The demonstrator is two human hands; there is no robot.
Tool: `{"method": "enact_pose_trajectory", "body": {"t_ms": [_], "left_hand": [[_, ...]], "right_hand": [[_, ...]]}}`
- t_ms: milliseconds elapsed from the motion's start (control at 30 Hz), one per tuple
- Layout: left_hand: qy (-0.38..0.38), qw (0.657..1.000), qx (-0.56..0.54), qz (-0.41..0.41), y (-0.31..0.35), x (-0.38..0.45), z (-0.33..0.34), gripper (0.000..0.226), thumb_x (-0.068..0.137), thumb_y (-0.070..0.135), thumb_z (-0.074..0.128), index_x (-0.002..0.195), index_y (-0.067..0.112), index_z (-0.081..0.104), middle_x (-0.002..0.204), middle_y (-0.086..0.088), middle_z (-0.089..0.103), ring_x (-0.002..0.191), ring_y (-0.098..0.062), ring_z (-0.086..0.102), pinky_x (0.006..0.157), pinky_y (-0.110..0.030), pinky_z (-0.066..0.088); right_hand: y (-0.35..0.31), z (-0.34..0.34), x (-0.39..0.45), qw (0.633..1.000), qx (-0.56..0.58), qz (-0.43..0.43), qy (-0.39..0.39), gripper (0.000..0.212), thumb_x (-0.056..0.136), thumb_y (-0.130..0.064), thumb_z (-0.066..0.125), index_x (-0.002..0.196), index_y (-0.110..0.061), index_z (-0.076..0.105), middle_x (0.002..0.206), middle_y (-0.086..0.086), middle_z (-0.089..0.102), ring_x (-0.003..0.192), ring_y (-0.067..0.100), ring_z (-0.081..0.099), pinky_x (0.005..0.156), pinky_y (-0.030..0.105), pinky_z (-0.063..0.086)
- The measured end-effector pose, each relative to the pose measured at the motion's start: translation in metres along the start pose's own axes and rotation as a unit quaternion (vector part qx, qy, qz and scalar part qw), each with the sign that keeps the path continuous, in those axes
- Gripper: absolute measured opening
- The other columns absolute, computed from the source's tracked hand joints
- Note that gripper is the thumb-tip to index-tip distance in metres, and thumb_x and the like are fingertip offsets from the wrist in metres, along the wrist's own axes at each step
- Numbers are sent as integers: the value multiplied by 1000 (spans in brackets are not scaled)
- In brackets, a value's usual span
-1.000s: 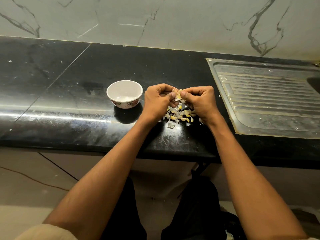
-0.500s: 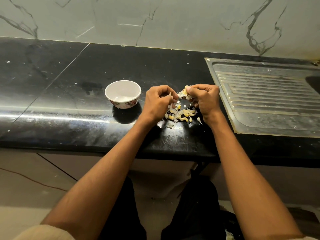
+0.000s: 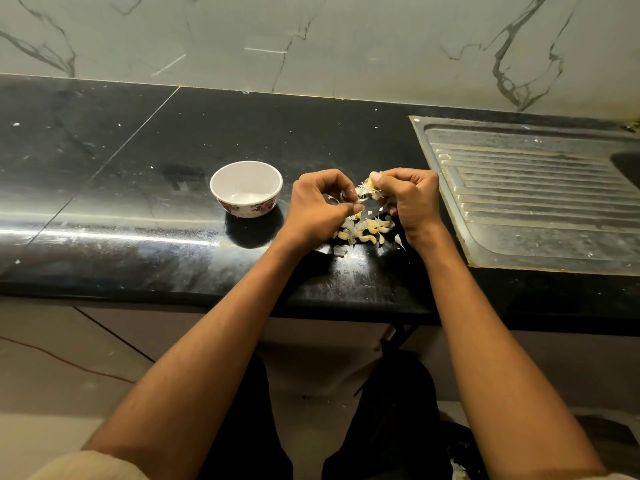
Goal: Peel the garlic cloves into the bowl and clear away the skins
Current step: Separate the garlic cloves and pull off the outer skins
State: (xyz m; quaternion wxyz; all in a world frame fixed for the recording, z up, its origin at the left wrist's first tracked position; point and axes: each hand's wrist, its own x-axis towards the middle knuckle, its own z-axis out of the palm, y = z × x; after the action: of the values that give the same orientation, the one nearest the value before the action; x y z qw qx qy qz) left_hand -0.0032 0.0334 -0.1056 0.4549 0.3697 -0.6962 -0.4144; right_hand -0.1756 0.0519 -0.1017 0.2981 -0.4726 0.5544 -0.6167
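Still peeling: right hand pinching a clove at the fingers' tips, left hand pinching a strip of skin pulled off it, both curled tight and held just above the pile of cloves and skins on the counter. Bowl just left of the left hand, seemingly holding nothing yet. Risks from here, as a guess: papery skin tearing short and clinging; slick clove squirting out toward the drainboard; loose flakes drifting off the counter edge or into the bowl.
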Motion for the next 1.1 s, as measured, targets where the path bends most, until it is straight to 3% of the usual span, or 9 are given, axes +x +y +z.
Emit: {"method": "enact_pose_trajectory", "body": {"t_ms": [133, 233, 300, 400, 667, 933, 1100], "left_hand": [[6, 999, -49, 5, -2, 3, -2, 14, 71, 0, 59, 77, 4, 71, 82, -14, 74, 73, -24, 64, 69, -38, 52], [24, 998, -50, -1, -5, 4, -1, 14, 72, 1, 60, 80, 4, 71, 81, -15, 74, 73, -39, 65, 69, -48, 56], [44, 998, -52, -12, -6, 5, -1, 6, 83, 4, 72, 88, 5, 69, 83, -14, 73, 73, -31, 69, 72, -47, 60], [41, 998, -54, -13, -7, 6, 1, 20, 86, 18, 82, 97, 6, 71, 88, -17, 72, 75, -27, 73, 72, -39, 63], [62, 997, -47, -5, -8, 7, 0, 9, 88, 11, 80, 95, 5, 78, 83, -8, 78, 71, -23, 75, 69, -34, 62], [68, 998, -10, -5, -7, 5, 2, 4, 87, 10, 80, 90, 9, 78, 78, -7, 75, 66, -13, 68, 63, -26, 59], [59, 998, 9, -3, -7, 6, 2, 9, 83, 12, 83, 90, 10, 76, 79, -7, 75, 70, -23, 71, 67, -37, 62]], "right_hand": [[1, 0, -1, 1000, 6, -1, -6, 13, 86, -12, 80, 77, -3, 79, 63, 9, 68, 49, 10, 57, 49, 19, 42], [-1, -1, -2, 1000, 16, 6, -20, 9, 83, -11, 84, 87, -3, 80, 72, 11, 75, 57, 13, 65, 49, 20, 45], [-1, -1, -3, 999, 19, 3, -32, 13, 81, -9, 85, 90, -1, 80, 76, 12, 77, 61, 15, 68, 49, 21, 46], [-2, -1, -4, 998, 12, -11, -61, 19, 78, -7, 87, 93, 1, 80, 80, 12, 78, 65, 17, 71, 51, 22, 47], [-5, -1, -8, 996, 9, -1, -90, 20, 76, -2, 88, 94, -3, 80, 80, 13, 78, 67, 19, 71, 54, 26, 53], [-5, 1, -7, 996, 0, -2, -87, 7, 87, -2, 78, 94, -2, 80, 80, 17, 78, 64, 24, 69, 51, 26, 53], [-5, 4, -9, 996, -19, -20, -89, 3, 87, -5, 80, 88, -8, 81, 76, 10, 78, 63, 22, 70, 50, 27, 54]]}}
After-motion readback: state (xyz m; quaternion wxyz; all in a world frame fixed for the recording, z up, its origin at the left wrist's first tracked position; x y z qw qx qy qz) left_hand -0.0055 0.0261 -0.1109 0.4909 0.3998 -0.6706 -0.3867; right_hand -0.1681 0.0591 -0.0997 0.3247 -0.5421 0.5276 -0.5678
